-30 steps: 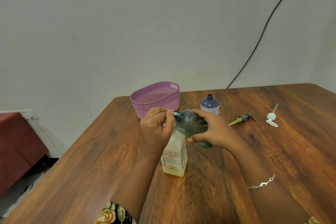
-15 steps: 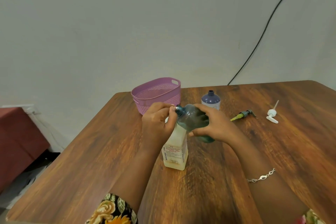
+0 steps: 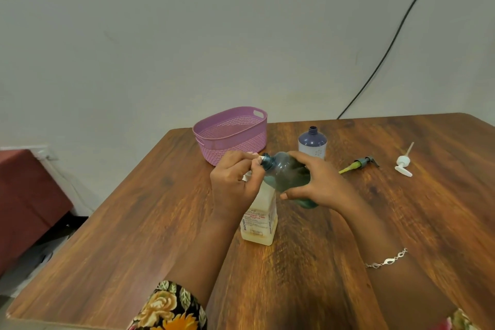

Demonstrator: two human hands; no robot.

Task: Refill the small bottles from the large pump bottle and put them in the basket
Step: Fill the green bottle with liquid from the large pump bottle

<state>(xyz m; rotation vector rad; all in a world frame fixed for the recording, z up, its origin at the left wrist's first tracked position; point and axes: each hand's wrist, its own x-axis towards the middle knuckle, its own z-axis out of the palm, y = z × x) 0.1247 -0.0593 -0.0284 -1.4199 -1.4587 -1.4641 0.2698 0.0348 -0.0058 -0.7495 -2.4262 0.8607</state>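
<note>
The small teal bottle [image 3: 284,174] is tipped on its side above the counter [image 3: 401,209], its open neck pointing left against the white spout of the large pump bottle [image 3: 259,220]. The right hand [image 3: 318,182] holds it, fingers curled over the top and thumb underneath. The left hand [image 3: 233,185] is curled round the pump head, its fingers bunched at the spout. The large bottle stands upright under both hands, showing a little yellowish liquid at its base. Behind them sits the purple basket [image 3: 230,136], and just right of it an uncapped purple bottle [image 3: 312,143]. Further right lie a dark pump cap [image 3: 361,163] and a white pump cap [image 3: 403,163].
</note>
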